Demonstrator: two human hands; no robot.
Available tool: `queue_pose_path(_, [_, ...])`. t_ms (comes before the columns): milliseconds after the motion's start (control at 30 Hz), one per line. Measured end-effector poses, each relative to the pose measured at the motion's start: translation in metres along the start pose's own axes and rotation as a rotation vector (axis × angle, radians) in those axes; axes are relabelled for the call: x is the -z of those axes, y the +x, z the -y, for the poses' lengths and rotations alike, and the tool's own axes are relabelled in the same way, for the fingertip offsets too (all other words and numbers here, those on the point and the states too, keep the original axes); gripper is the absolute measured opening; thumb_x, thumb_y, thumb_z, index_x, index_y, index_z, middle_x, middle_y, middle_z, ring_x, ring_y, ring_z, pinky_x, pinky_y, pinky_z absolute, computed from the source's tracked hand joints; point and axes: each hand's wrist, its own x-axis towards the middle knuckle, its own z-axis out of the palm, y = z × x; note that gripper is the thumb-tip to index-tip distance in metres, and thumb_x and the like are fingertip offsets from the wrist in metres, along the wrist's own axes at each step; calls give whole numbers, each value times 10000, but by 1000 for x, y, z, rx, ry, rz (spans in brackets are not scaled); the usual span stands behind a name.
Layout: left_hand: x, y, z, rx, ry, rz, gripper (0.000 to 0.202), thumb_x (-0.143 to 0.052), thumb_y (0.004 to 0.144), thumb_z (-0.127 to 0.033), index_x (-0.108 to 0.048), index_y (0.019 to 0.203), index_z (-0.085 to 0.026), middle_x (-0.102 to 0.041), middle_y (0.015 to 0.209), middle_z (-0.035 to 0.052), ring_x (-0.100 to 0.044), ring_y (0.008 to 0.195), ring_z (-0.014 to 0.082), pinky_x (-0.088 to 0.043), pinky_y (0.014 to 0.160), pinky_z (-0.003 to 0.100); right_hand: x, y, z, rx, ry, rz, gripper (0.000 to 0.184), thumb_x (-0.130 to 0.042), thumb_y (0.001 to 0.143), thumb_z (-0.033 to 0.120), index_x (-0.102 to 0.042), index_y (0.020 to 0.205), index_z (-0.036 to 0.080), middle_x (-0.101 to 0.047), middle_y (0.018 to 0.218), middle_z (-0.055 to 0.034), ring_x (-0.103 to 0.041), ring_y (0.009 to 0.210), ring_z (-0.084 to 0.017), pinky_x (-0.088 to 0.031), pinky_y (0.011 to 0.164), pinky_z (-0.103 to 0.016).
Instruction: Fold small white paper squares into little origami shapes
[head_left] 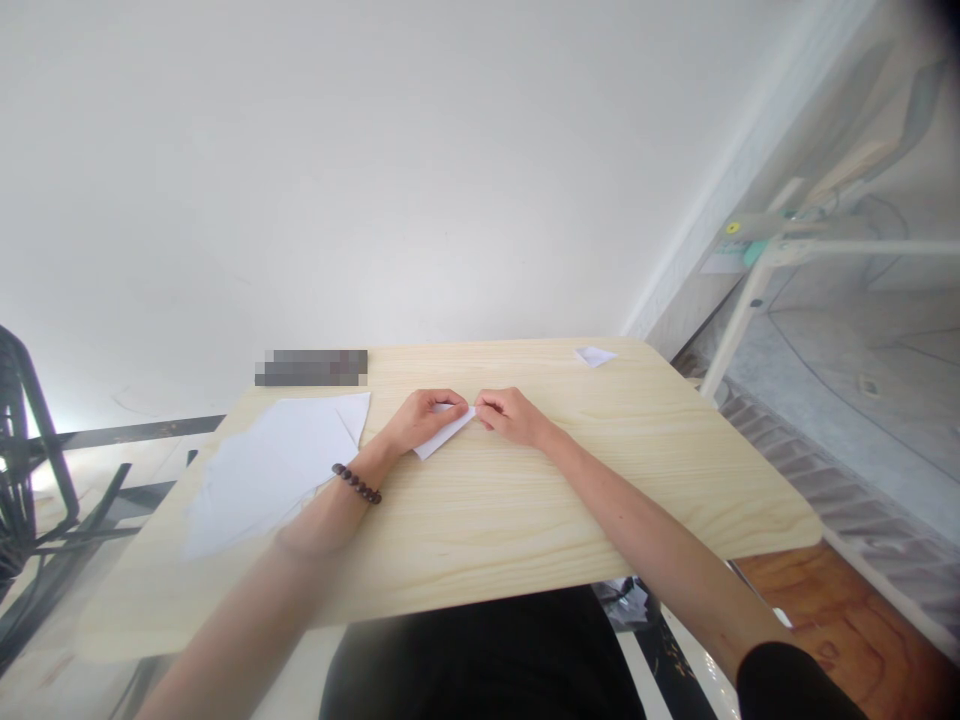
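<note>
A narrow folded piece of white paper (444,436) is held just above or on the table, near its middle. My left hand (426,418) grips it along its length, thumb on the near side, and a dark bead bracelet circles that wrist. At the paper's right tip, my right hand (508,414) pinches with thumb and curled fingers. The two hands almost meet there. Part of the paper is hidden under the left fingers.
Loose white sheets (289,455) lie spread at the table's left. A small folded white paper (596,356) rests at the back right of the pale wooden table (600,560). Behind stands a white wall (450,180). A white metal frame (750,300) is at right, a dark chair (37,430) at left.
</note>
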Motion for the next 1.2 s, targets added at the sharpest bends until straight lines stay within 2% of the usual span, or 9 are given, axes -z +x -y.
queue_pose_path(167, [1,-1,-2,16,6,7,357,-437,756,-439,-630,814,-144,-623,743,14,-508,592,109,-372,500,188,2,-1,0,-37,83,46,206,-376,771,197,-501,616,144,-509,545,23,-425,498,-67,-314,512,-185])
queue_pose_path(433, [0,0,-1,-6,-16,2,344,-444,750,-433,-641,801,-155,-635,778,15,-534,654,126,-395,569,199,-1,-1,1,-4,16,-9,190,-439,756,277,-545,676,142,-489,547,28,-392,506,-68,-293,501,-189])
queue_pose_path(733, [0,0,0,12,19,18,360,-461,737,-454,-646,803,-152,-633,749,16,-530,646,134,-386,566,204,-2,1,-1,11,-14,2,159,-443,736,233,-556,668,144,-490,585,29,-383,527,-67,-291,522,-190])
queue_pose_path(967, [0,-1,0,40,22,30,375,-456,738,-469,-640,809,-151,-618,709,11,-495,575,114,-352,485,191,0,1,-1,11,16,34,165,-409,738,192,-554,677,144,-489,556,34,-387,512,-66,-287,508,-186])
queue_pose_path(1200, [0,-2,-4,34,12,11,368,-454,732,-464,-645,794,-156,-616,694,7,-497,576,115,-356,488,193,1,0,-5,-57,75,68,170,-389,737,176,-556,725,147,-506,548,35,-396,469,-60,-306,488,-178])
